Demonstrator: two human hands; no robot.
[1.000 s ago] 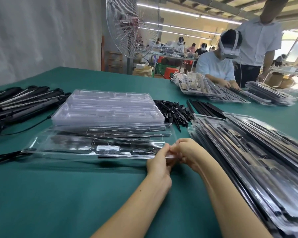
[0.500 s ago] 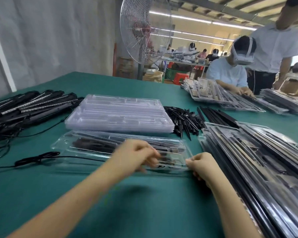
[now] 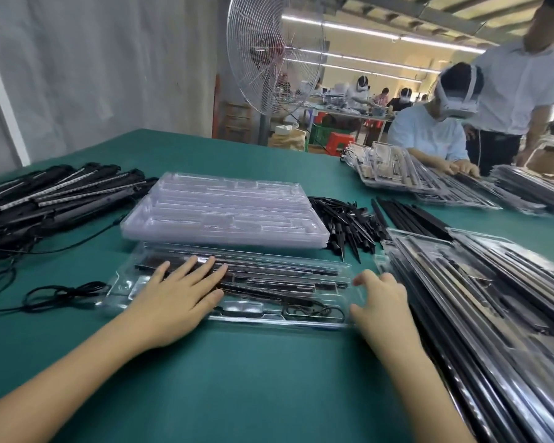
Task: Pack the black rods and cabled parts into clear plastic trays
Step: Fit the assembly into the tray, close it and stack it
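A clear plastic tray (image 3: 330,270) filled with black rods and a coiled cable lies closed on the green table in front of me. My left hand (image 3: 176,302) rests flat on its left part, fingers straight and spread. My right hand (image 3: 379,305) sits at the tray's right end with fingers bent at its edge. Behind it stands a stack of empty clear trays (image 3: 224,212). Black cabled bars (image 3: 55,199) lie piled at the left, and a loose black cable (image 3: 58,294) lies beside the tray.
Small black spikes (image 3: 346,222) and thin black rods (image 3: 410,215) lie behind the tray on the right. A pile of packed trays (image 3: 480,298) fills the right side. Across the table a seated person and a standing person work over more trays (image 3: 429,183). A fan (image 3: 275,55) stands behind.
Both hands were together at the tray's front right edge. My left hand has moved left and laid flat on the tray lid; my right hand stays at the right end.
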